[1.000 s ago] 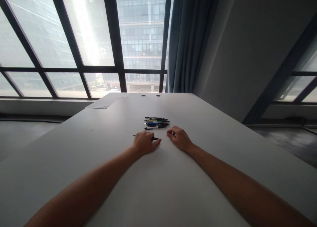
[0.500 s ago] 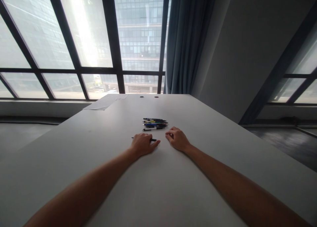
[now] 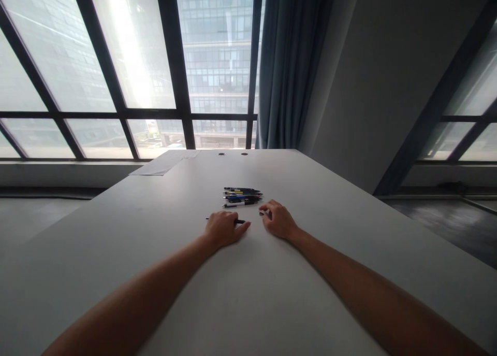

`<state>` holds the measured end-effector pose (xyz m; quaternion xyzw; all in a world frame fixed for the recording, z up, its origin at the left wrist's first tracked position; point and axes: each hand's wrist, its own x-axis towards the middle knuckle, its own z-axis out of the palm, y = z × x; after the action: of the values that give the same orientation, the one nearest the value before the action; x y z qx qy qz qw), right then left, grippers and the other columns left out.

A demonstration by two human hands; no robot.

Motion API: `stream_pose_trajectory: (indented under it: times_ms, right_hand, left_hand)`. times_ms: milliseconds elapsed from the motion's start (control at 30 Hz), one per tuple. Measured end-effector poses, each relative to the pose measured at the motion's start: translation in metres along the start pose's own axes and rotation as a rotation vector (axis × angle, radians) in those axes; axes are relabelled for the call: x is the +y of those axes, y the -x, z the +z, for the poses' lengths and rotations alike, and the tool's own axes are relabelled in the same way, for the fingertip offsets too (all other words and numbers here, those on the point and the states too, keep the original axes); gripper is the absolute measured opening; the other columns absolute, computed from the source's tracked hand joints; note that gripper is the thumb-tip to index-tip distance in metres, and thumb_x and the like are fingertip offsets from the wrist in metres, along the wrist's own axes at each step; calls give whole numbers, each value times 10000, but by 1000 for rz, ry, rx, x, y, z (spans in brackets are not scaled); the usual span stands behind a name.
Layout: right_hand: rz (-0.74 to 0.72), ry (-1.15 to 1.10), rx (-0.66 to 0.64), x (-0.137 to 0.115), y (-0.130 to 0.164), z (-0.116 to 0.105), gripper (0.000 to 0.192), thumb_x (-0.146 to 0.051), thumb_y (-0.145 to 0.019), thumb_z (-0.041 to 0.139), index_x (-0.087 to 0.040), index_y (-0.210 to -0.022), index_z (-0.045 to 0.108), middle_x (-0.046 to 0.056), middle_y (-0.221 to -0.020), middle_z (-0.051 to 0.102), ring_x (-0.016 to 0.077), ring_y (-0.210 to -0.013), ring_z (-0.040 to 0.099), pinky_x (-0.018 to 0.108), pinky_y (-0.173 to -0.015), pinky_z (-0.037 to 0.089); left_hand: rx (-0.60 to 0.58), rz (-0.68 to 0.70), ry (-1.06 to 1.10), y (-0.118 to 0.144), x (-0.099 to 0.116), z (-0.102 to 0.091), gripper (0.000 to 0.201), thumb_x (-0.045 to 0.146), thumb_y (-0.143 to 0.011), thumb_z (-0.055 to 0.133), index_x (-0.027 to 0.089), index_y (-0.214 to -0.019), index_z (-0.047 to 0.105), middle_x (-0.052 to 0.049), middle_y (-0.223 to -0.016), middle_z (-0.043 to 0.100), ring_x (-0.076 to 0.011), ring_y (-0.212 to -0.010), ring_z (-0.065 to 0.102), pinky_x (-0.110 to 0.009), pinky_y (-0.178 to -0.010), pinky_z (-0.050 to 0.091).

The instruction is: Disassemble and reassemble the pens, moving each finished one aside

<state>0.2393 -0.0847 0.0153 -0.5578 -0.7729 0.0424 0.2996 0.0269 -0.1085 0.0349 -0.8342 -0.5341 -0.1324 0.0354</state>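
While left hand (image 3: pixel 223 229) covers a slim black pen (image 3: pixel 240 221), right hand (image 3: pixel 277 220) curls loosely.

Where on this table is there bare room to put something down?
The table is bare right of the right hand, and left of the left hand up to the paper. It is crowded in the middle: the left hand covers a black pen, with the pile of pens just beyond.
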Motion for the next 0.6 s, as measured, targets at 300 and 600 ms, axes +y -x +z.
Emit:
stream_pose_trajectory:
  times_ms: [300, 600]
  right_hand:
    - [-110, -67, 6, 2, 0, 3, 260, -122, -787, 554, -199, -984, 706, 50, -987, 618, 156, -859, 562, 264, -811, 435]
    - [4, 26, 46, 5, -1, 4, 198, -121, -822, 531, -190, -833, 716, 51, -920, 641, 169, -888, 564, 276, -845, 407]
  left_hand:
    - [25, 13, -6, 0, -1, 0, 425, 519, -877, 405, 189, -750, 642, -84, -808, 704, -231, -760, 655, -303, -637, 415]
    - [27, 19, -7, 0, 0, -1, 450, 528, -879, 390, 193, -745, 659, -87, -794, 703, -235, -760, 652, -305, -641, 416]
